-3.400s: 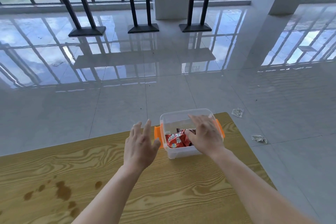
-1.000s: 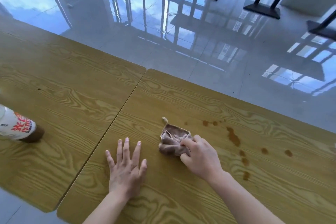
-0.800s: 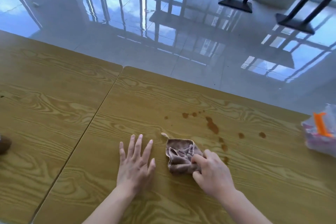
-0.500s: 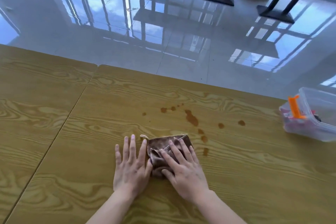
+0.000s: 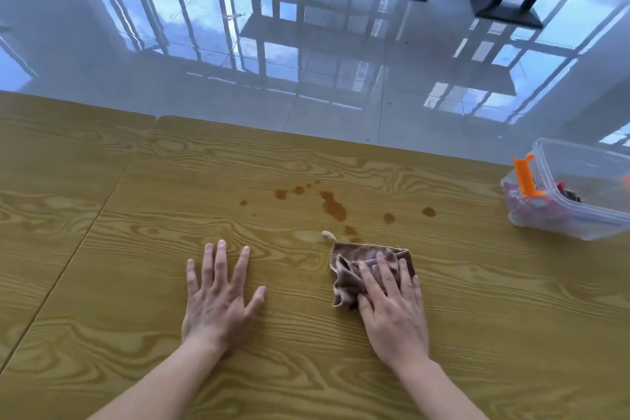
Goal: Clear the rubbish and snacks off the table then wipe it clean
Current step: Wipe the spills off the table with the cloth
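Wiping stage, clearing apparently done: snacks boxed in clear tub (image 5: 576, 201) at 3 o'clock, right hand (image 5: 392, 307) flat, fingers together, pressing brown cloth (image 5: 354, 266) just short of brown stains (image 5: 335, 208) at 12 o'clock — left hand (image 5: 218, 297) splayed on table (image 5: 136, 249) — spill not yet wiped

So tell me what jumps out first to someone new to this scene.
The brown stains spattered across the middle of the wooden table stand out first. Just below them, the right hand presses a crumpled brown cloth flat. A clear plastic box with orange clips sits far right.
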Demonstrator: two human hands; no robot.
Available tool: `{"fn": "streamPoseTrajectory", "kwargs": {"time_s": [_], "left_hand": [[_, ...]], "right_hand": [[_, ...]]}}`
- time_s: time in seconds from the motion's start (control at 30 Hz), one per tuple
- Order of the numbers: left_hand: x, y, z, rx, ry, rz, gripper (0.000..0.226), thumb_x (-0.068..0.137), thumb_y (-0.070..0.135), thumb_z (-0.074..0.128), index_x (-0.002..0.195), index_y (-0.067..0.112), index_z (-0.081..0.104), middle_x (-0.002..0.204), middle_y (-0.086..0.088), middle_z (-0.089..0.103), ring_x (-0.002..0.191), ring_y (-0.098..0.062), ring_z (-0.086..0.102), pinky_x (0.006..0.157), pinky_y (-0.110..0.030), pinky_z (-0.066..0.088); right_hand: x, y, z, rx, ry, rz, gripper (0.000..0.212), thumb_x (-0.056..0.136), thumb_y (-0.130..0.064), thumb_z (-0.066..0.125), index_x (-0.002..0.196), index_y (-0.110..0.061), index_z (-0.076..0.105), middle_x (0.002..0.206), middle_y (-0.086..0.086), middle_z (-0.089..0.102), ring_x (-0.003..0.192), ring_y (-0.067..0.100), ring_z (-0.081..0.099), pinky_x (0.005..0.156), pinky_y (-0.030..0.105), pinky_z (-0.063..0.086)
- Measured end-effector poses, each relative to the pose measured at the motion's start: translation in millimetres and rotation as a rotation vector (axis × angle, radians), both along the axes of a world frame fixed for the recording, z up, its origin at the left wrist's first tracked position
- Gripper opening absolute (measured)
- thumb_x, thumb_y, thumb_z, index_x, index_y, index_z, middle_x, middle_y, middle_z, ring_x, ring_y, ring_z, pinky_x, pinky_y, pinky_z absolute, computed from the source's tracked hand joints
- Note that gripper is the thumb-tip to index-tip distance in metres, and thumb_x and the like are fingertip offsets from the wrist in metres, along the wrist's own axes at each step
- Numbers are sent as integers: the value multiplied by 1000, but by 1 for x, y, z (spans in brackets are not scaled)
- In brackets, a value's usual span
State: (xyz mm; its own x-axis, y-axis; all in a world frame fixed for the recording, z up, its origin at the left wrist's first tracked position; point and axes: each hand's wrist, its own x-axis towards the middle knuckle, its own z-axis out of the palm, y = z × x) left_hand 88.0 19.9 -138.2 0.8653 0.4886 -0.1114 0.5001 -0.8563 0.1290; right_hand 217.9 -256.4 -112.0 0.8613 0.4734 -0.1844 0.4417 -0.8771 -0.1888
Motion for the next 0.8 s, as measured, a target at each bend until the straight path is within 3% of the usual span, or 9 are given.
{"fn": "streamPoseTrajectory", "kwargs": {"time_s": [0.17, 0.27, 0.33, 0.43, 0.47, 0.53, 0.63, 0.7, 0.8], "left_hand": [[0, -1, 1, -4, -25, 18, 81, 85, 71, 25, 155, 30, 19, 164, -14, 9, 152, -29, -2, 121, -56, 1], [0, 0, -1, -9, -55, 24, 80, 84, 71, 29, 154, 31, 25, 163, -13, 15, 151, -29, 4, 121, -55, 4], [0, 0, -2, -2, -58, 25, 80, 84, 71, 30, 153, 31, 27, 163, -13, 16, 151, -28, 5, 121, -54, 4], [0, 0, -2, 2, -61, 35, 80, 83, 70, 31, 153, 32, 28, 163, -12, 16, 151, -27, 5, 121, -53, 4], [0, -1, -2, -4, -64, 32, 80, 83, 70, 32, 153, 31, 28, 163, -12, 16, 151, -27, 5, 122, -53, 4], [0, -1, -1, -13, -84, 36, 80, 83, 69, 33, 152, 31, 30, 163, -12, 17, 151, -27, 6, 121, -54, 5], [1, -1, -2, -9, -76, 37, 80, 83, 70, 32, 152, 31, 30, 163, -12, 17, 151, -27, 6, 122, -54, 5], [0, 0, -2, -1, -77, 29, 79, 83, 70, 32, 152, 30, 31, 162, -13, 18, 151, -28, 7, 121, -54, 6], [0, 0, -3, 5, -75, 24, 79, 84, 70, 32, 151, 30, 31, 162, -13, 19, 151, -29, 8, 121, -55, 7]], "right_hand": [[-4, -51, -4, 7, -58, 360, 60, 95, -48, 42, 153, -39, 27, 164, -10, 18, 152, 23, 9, 120, 44, 12], [36, -54, 1, -87, -34, 142, 68, 90, -55, 29, 155, -39, 19, 166, -6, 6, 153, 21, -2, 122, 44, 6], [62, -27, 5, -68, 52, -80, 70, 84, -62, 24, 151, -53, 6, 166, -6, -7, 151, 26, -10, 121, 53, -5], [61, 11, 6, -90, 74, -69, 66, 85, -79, 18, 146, -61, 0, 161, -13, -16, 148, 37, -19, 112, 62, -18], [46, 13, 3, -110, 21, 13, 65, 87, -79, 17, 147, -59, 4, 163, -11, -15, 148, 38, -18, 113, 66, -15], [9, 1, -4, -71, -57, 222, 57, 94, -72, 25, 149, -56, 17, 166, -9, 1, 150, 39, -6, 114, 71, 5], [-7, -37, -11, -6, -103, 415, 52, 96, -66, 38, 146, -55, 29, 163, -13, 21, 151, 35, 10, 112, 67, 21], [18, -46, -8, -98, -114, 328, 52, 96, -71, 27, 146, -61, 18, 164, -15, 15, 152, 31, 1, 116, 65, 12], [64, -20, -1, -126, -18, 33, 55, 91, -76, 7, 144, -66, -1, 164, -20, -5, 150, 29, -16, 118, 62, -4]]}}
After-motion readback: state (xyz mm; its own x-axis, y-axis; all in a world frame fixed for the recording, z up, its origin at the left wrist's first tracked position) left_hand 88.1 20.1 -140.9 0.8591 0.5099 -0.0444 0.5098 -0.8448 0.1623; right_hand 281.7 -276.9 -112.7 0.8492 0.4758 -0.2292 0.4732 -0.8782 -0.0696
